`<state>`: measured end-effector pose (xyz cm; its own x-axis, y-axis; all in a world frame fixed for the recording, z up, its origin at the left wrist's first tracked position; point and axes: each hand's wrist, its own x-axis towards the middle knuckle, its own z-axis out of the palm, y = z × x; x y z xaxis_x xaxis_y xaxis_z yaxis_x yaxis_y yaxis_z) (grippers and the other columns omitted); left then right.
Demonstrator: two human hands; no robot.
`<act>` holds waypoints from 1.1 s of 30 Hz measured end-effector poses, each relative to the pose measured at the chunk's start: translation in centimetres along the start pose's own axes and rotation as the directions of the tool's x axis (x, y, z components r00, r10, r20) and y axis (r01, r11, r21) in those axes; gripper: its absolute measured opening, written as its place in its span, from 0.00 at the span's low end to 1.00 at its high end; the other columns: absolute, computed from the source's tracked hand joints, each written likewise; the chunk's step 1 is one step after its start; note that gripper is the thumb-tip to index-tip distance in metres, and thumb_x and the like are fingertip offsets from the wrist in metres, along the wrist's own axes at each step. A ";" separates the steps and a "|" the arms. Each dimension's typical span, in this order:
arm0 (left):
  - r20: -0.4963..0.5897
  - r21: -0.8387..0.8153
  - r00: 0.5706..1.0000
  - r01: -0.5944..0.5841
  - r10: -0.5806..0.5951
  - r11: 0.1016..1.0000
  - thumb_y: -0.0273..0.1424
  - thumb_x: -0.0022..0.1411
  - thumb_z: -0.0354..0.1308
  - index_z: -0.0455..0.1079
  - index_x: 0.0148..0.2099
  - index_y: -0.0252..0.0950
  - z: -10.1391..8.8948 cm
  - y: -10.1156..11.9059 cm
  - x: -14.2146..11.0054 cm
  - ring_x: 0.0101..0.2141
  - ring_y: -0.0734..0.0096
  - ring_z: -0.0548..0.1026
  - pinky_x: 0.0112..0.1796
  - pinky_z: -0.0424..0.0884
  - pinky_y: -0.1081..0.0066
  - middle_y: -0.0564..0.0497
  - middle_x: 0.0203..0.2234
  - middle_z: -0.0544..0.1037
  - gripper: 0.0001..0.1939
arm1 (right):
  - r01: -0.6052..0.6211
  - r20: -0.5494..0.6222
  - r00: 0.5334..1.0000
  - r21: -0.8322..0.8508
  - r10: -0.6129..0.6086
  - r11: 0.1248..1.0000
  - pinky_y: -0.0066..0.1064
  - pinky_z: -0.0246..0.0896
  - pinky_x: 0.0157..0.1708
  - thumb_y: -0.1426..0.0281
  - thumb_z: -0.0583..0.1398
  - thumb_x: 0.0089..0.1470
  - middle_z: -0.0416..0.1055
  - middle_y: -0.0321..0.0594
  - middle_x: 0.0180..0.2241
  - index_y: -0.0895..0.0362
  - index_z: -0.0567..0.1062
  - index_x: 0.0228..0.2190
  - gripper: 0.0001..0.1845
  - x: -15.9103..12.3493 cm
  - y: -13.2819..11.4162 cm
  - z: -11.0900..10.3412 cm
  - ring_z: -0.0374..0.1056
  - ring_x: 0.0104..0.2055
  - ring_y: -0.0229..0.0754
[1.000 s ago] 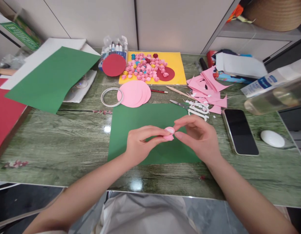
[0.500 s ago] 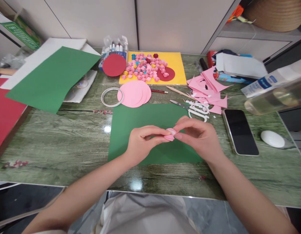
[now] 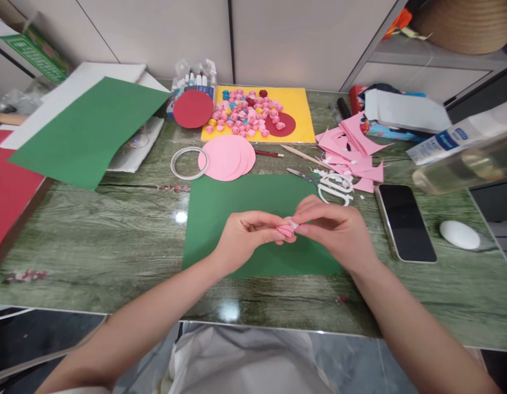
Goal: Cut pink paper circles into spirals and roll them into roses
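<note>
A small rolled pink paper flower [image 3: 284, 230] is pinched between the thumb and fingers of my left hand [image 3: 247, 236]. At its right side shows a white bit, perhaps tape, where the thumb and fingertip of my right hand [image 3: 333, 227] close on its edge. Both hands hover over a green paper sheet [image 3: 220, 200]. Beyond the hands lie pink paper discs [image 3: 224, 158] in an overlapping stack, and a roll of tape [image 3: 174, 164] touches them. White-handled scissors [image 3: 334, 189] rest just past my right hand.
Several rolled paper flowers [image 3: 241, 112] cover a yellow sheet [image 3: 300, 112] at the back. Pink scraps [image 3: 352, 142], a pencil [image 3: 270, 154] and a wooden stick [image 3: 300, 155] lie nearby. A phone [image 3: 406, 221], white mouse [image 3: 459, 234] and bottle [image 3: 462, 164] stand right; large sheets [image 3: 89, 128] left.
The pink flower has turned a little in my fingers and the left fingertips have shifted around it. Both hands stay in nearly the same place.
</note>
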<state>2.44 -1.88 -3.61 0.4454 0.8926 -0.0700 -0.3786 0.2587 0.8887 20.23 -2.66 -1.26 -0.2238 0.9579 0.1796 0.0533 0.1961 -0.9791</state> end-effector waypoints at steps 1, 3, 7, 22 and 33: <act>-0.003 0.008 1.000 0.005 -0.005 1.000 0.24 0.49 0.65 0.76 0.32 0.37 0.0 0.0 0.0 0.28 0.71 0.79 0.29 0.76 0.76 0.50 0.28 0.81 0.05 | -0.003 -0.001 1.000 0.003 0.003 1.000 0.36 0.63 0.34 0.74 0.65 0.47 0.74 0.34 0.27 0.46 0.79 0.31 0.10 0.0 0.0 0.0 0.66 0.33 0.40; -0.009 0.036 1.000 0.008 -0.008 0.999 0.25 0.48 0.65 0.76 0.32 0.36 0.0 0.1 0.0 0.28 0.70 0.79 0.29 0.76 0.75 0.50 0.28 0.81 0.05 | -0.011 0.003 1.000 0.018 0.011 1.000 0.35 0.63 0.33 0.74 0.65 0.46 0.74 0.34 0.27 0.46 0.79 0.31 0.10 0.0 0.1 -0.1 0.66 0.33 0.39; -0.010 0.100 1.000 0.004 -0.003 0.995 0.26 0.48 0.65 0.77 0.32 0.36 0.1 0.4 -0.1 0.29 0.69 0.79 0.30 0.77 0.74 0.50 0.27 0.81 0.05 | -0.042 0.023 0.999 0.042 0.041 0.998 0.34 0.62 0.33 0.74 0.64 0.47 0.73 0.35 0.27 0.49 0.79 0.31 0.08 0.0 0.0 -0.1 0.66 0.32 0.38; -0.011 0.049 0.998 0.056 -0.055 0.997 0.28 0.47 0.66 0.76 0.32 0.35 -0.1 0.2 0.1 0.29 0.68 0.79 0.29 0.76 0.73 0.49 0.28 0.81 0.06 | -0.100 0.037 0.994 0.026 0.099 0.995 0.34 0.64 0.32 0.70 0.65 0.46 0.73 0.37 0.28 0.52 0.78 0.30 0.05 0.1 -0.3 -0.5 0.68 0.32 0.39; 0.024 0.008 0.994 0.107 -0.108 0.994 0.27 0.48 0.65 0.76 0.31 0.36 -0.1 0.1 0.2 0.28 0.69 0.79 0.29 0.75 0.74 0.49 0.27 0.81 0.05 | -0.142 0.081 0.988 0.105 0.134 0.984 0.33 0.64 0.32 0.73 0.64 0.49 0.72 0.35 0.28 0.50 0.79 0.31 0.06 0.0 -0.3 -0.6 0.67 0.32 0.37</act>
<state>2.38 -1.60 -3.58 0.5027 0.8506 -0.1545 -0.3225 0.3503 0.8794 20.84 -2.55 -0.91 -0.2928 0.9554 0.0388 -0.0179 0.0351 -0.9992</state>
